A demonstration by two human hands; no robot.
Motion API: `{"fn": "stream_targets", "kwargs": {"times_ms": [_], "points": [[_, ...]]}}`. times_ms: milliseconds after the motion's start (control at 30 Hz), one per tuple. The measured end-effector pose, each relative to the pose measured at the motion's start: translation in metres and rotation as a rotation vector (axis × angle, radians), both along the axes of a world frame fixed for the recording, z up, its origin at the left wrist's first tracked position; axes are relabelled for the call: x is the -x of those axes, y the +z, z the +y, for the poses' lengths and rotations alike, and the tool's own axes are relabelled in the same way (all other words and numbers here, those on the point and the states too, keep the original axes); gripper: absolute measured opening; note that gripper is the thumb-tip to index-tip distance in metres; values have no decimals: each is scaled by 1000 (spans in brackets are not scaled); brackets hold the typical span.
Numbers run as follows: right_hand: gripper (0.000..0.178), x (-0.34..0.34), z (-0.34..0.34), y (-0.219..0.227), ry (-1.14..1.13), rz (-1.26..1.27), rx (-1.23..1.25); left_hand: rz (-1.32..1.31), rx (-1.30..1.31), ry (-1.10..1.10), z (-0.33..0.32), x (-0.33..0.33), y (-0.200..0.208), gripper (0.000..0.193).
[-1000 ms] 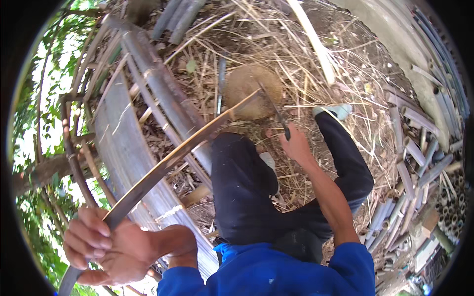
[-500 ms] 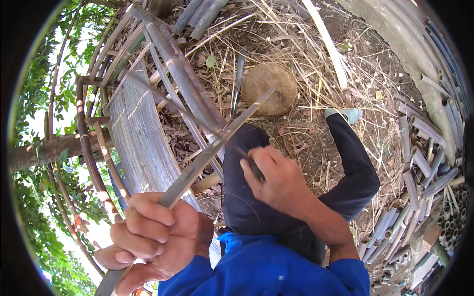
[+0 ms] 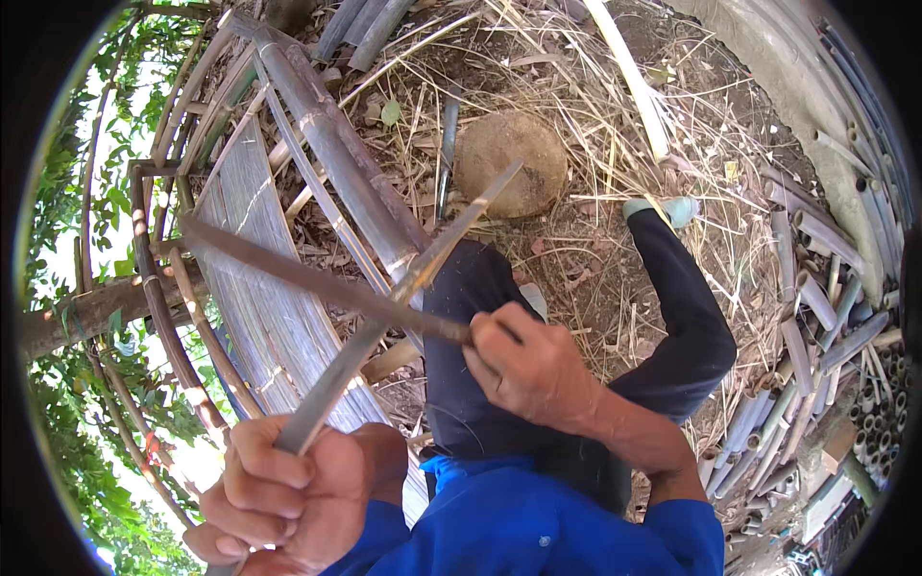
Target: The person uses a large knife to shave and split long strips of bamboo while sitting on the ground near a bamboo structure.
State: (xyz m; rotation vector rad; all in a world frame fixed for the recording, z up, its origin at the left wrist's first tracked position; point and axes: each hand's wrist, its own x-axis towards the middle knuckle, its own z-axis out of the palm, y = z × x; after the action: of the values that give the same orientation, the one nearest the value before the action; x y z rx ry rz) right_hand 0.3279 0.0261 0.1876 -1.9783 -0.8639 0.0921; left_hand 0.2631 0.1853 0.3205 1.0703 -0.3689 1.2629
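My left hand (image 3: 298,494) is closed round the lower part of a long, flat bamboo strip (image 3: 331,384), which slants up and away to the right and has a pale patch partway along. My right hand (image 3: 528,374) grips the handle of a long, dark-bladed knife (image 3: 288,274); the fingers hide most of the handle. The knife's blade points left and crosses over the strip between my hands. Whether the edge bites into the strip cannot be made out.
Thick bamboo poles (image 3: 351,158) and a slatted bamboo panel (image 3: 264,259) lie on the left. Ahead is a round wood block (image 3: 509,163) amid dry straw (image 3: 595,115). My bent legs (image 3: 672,298) are below. Cut bamboo tubes (image 3: 816,307) are piled at right.
The knife blade, a faint blur before, now lies plainly across the strip. My left hand and the strip have shifted slightly left and nearer; my right hand has dropped a little.
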Motion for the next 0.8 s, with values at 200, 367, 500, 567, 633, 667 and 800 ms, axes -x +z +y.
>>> {"fn": "stream_targets", "kwargs": {"times_ms": [200, 367, 500, 567, 633, 667, 800], "points": [[12, -49, -8, -100, -176, 28, 152, 52, 22, 18, 10, 2, 1, 45], [18, -29, 4, -78, -28, 8, 7, 20, 19, -11, 18, 3, -2, 45], [17, -65, 4, -116, -177, 30, 127, 17, 59, -83, 35, -4, 4, 46], [19, -48, 5, -96, -62, -71, 42, 41, 94, 70, 32, 1, 1, 46], [19, -43, 1, -124, -27, -54, 66, 23, 69, -18, 35, 0, 0, 47], [19, -53, -8, -160, -97, 11, 173, -17, 83, -71, 38, -4, -1, 47], [20, -71, -44, -248, -261, 180, 325, 30, 62, -134, 46, -6, 7, 46]]}}
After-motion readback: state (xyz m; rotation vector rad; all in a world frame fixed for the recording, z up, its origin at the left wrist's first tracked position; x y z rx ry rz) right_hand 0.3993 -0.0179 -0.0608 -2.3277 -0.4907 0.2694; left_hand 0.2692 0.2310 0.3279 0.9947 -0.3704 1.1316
